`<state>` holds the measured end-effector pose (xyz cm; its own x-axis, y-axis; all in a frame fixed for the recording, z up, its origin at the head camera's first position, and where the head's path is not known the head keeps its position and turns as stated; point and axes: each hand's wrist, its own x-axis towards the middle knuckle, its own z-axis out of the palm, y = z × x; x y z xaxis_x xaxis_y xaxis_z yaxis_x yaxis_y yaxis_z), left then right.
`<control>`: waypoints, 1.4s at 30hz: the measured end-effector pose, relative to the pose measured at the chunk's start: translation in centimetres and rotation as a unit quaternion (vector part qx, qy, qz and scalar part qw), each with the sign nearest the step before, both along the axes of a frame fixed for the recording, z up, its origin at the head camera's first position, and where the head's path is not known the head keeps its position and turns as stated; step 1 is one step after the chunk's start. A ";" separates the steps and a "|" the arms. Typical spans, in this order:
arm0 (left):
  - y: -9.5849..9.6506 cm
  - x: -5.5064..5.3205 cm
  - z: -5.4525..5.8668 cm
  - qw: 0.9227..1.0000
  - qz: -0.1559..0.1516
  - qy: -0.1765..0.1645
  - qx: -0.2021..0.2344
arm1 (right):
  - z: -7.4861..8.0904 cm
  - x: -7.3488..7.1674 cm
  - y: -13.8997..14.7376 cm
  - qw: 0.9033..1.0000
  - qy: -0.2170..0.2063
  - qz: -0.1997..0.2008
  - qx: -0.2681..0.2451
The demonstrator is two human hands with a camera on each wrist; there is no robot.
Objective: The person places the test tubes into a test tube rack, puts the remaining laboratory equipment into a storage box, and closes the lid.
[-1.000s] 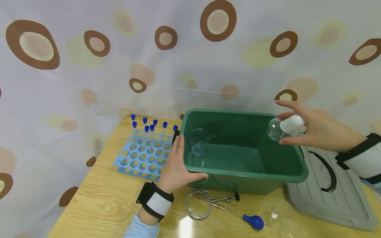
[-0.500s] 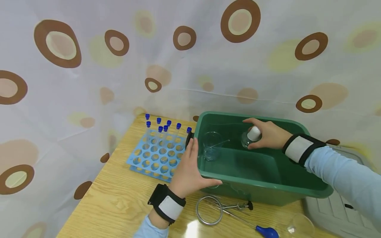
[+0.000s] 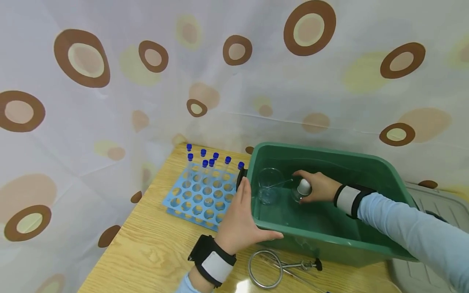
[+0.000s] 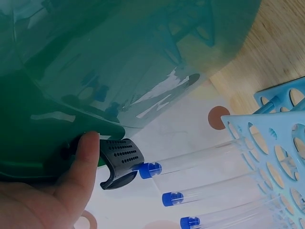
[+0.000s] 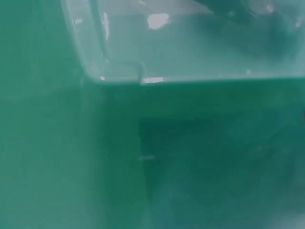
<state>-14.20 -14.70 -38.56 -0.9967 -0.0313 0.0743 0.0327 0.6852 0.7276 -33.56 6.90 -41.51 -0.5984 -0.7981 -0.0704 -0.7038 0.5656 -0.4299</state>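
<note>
My left hand [image 3: 238,228] rests on the near left corner of a green plastic bin [image 3: 337,243], its fingers straight along the left side and its thumb stretched along the front rim. The left wrist view has a fingertip [image 4: 87,150] beside the bin's black handle [image 4: 123,157]. Inside the bin, my right hand [image 3: 319,187] holds a small clear glass alcohol lamp with a white cap [image 3: 303,186], low near the floor. Just left of it stands a glass beaker [image 3: 269,197] with a thin glass rod [image 3: 280,183] leaning in it. Only green bin surfaces [image 5: 119,157] fill the right wrist view.
Left of the bin is a light blue rack [image 3: 198,199] with several blue-capped test tubes [image 3: 211,169]. In front lies a metal ring clamp [image 3: 266,286] over a thin rod. A grey lid [image 3: 410,276] lies at the right. A patterned curtain [image 3: 271,81] hangs behind.
My right hand has carried the alcohol lamp from above the bin's right side left and down into the bin, near the beaker. The left hand keeps its place; the view has swung left.
</note>
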 end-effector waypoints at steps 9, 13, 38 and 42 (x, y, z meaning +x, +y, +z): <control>0.3 0.3 -0.1 1.000 -0.002 0.004 -0.015 | -2.3 -0.4 0.1 1.000 -0.007 0.001 0.021; 0.5 0.4 0.1 1.000 -0.006 0.010 -0.018 | -2.8 -0.7 0.1 1.000 0.001 0.000 0.022; 0.0 0.3 -0.3 1.000 -0.009 0.020 -0.014 | -4.9 -1.5 -1.6 1.000 -0.012 -0.003 0.001; -0.1 0.2 -0.5 1.000 -0.007 0.021 -0.022 | -5.3 -1.6 -1.8 1.000 -0.006 -0.004 0.002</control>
<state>-14.03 -14.81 -39.01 -0.9930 -0.0130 0.1173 0.0727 0.7154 0.6949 -35.16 5.05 -46.84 -0.6045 -0.7925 -0.0801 -0.6939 0.5733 -0.4356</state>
